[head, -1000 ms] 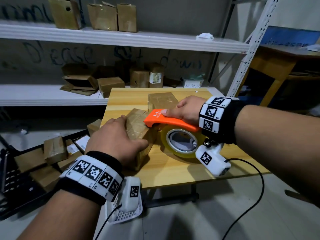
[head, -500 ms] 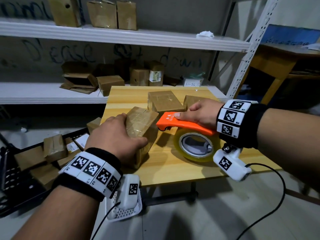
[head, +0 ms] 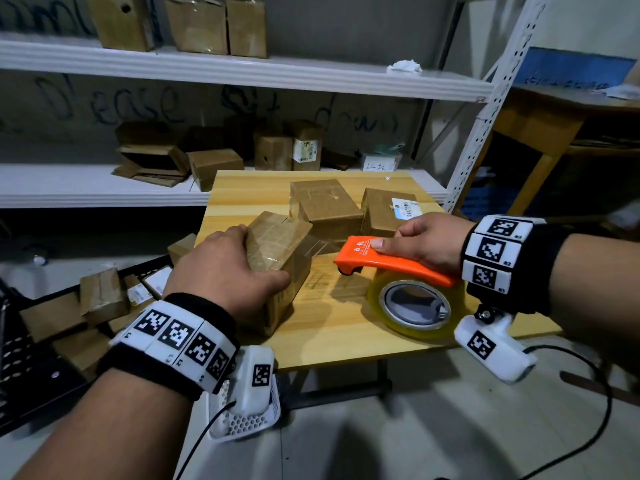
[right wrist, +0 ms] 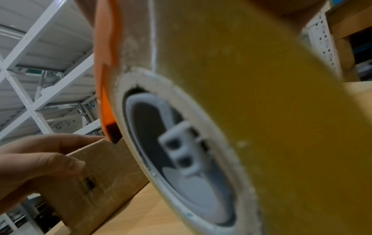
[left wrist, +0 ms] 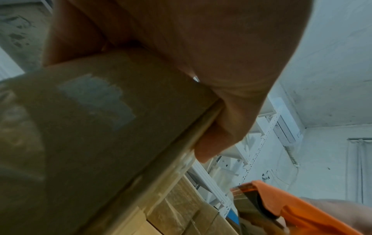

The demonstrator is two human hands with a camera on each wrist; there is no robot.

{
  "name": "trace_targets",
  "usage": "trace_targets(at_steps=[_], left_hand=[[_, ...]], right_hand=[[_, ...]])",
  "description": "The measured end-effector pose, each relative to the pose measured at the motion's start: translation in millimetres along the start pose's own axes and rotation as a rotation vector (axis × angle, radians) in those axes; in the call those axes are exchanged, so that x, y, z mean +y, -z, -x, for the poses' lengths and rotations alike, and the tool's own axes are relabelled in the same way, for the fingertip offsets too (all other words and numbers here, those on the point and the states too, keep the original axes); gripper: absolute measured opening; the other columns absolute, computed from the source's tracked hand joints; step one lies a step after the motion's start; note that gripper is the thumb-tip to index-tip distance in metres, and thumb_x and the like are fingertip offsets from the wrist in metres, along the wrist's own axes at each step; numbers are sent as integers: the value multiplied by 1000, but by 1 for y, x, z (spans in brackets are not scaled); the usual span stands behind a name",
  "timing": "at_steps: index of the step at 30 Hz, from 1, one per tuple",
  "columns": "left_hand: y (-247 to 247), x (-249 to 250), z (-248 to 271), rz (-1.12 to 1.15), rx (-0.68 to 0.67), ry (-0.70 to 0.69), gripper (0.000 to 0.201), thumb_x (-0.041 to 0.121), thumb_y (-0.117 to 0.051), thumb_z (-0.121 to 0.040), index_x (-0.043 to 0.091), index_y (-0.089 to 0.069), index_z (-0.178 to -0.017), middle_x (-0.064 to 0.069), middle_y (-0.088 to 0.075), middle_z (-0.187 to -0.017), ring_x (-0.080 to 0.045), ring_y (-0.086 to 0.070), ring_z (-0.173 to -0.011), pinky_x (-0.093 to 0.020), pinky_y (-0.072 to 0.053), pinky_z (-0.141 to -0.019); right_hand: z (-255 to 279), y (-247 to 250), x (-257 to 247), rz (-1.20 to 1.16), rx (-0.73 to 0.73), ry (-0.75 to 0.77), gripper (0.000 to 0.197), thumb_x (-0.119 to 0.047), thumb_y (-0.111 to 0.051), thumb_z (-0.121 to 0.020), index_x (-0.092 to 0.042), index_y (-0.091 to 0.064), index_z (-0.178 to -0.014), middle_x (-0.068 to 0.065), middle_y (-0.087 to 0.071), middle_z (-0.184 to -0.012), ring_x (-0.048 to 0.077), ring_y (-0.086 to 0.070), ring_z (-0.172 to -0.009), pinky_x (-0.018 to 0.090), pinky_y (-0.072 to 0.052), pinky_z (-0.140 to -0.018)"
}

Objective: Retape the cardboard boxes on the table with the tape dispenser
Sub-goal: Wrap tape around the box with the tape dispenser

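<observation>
The box [head: 277,247] sits tilted at the near left of the bench [head: 339,327], the left hand [head: 225,268] clamped over it; a clear strip of tape [head: 320,244] runs from it to the orange tape dispenser [head: 391,263]. The right hand [head: 429,239] is wrapped around the dispenser's handle, just right of the box; 2 more boxes [head: 329,202] lie behind.

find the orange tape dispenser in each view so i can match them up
Head: orange tape dispenser right of centre, gripped by the right hand.
Left wrist: lower right corner.
Right wrist: orange edge upper left, beside the roll.
Shared landmark: the held cardboard box.
</observation>
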State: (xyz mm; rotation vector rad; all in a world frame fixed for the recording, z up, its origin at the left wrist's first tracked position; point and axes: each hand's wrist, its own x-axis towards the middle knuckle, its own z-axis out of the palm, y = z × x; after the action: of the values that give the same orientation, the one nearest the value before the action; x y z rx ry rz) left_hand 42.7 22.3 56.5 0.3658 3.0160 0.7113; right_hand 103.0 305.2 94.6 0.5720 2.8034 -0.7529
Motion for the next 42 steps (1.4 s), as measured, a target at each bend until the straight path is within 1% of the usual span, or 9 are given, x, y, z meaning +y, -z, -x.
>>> trace_targets(at_steps=[2,10,20,26,31,34,37,40,42], left_hand=[[0,0,0,-4,1,-3,92,63,-78,-75,26,-44,-151,-3,-60,-138,-27,-59,-120,-43,-52,-99],[-2,-1,0,1,13,4,93,65,-78,-73,27,-43,-151,-1,-61,-136,-26,-60,-118,-41,-52,-96],[-2,-1,1,3,14,-13,92,63,-77,-75,26,-44,-151,-1,-61,-136,-26,-60,-118,-42,-53,-96],[-3,0,1,-7,23,-11,90,65,-76,-75,25,-45,-149,-2,-61,-136,-26,-60,-118,-41,-52,-95],[-4,2,2,-4,31,-24,89,65,-76,-74,25,-46,-148,-2,-62,-134,-26,-60,-116,-41,-53,-94],[-5,3,2,4,28,-17,89,66,-75,-73,25,-46,-147,-1,-62,-132,-25,-60,-114,-40,-52,-91],[-2,3,3,89,15,12,86,62,-78,-74,25,-49,-146,4,-60,-114,-22,-58,-102,-38,-51,-85],[1,-2,3,350,-19,81,76,51,-82,-76,23,-56,-142,12,-57,-95,-15,-59,-88,-37,-52,-84],[1,-7,1,504,-44,120,73,50,-84,-73,21,-61,-136,11,-62,-95,-14,-62,-87,-39,-55,-83]], right_hand=[[1,1,1,-3,-5,8,56,-79,-64,-79,-24,-74,-87,-1,-77,-80,21,-72,-81,33,-55,-76],[3,-1,3,17,-18,-10,59,-85,-61,-76,-28,-73,-90,-3,-77,-86,22,-73,-88,41,-58,-89],[14,-1,5,-5,-36,-9,57,-80,-59,-81,-27,-73,-98,-1,-79,-91,21,-75,-89,45,-60,-93],[16,5,15,3,-47,-25,55,-80,-63,-78,-28,-73,-92,-3,-80,-85,21,-76,-85,47,-60,-93],[21,10,32,-18,-74,-52,73,-88,-62,-56,-27,-74,-93,-2,-81,-85,23,-78,-85,49,-61,-93],[22,10,36,-46,-80,-75,73,-86,-65,-56,-26,-75,-96,-2,-81,-86,23,-79,-85,50,-61,-94],[21,8,34,-23,-72,-80,66,-88,-65,-62,-30,-74,-92,-5,-81,-83,21,-79,-84,50,-61,-93],[19,9,27,-27,-57,-73,58,-84,-66,-70,-30,-74,-90,-5,-80,-81,22,-78,-83,50,-61,-93],[20,11,21,-36,-68,-69,64,-86,-66,-64,-30,-75,-93,-3,-81,-84,23,-78,-86,50,-60,-95]])
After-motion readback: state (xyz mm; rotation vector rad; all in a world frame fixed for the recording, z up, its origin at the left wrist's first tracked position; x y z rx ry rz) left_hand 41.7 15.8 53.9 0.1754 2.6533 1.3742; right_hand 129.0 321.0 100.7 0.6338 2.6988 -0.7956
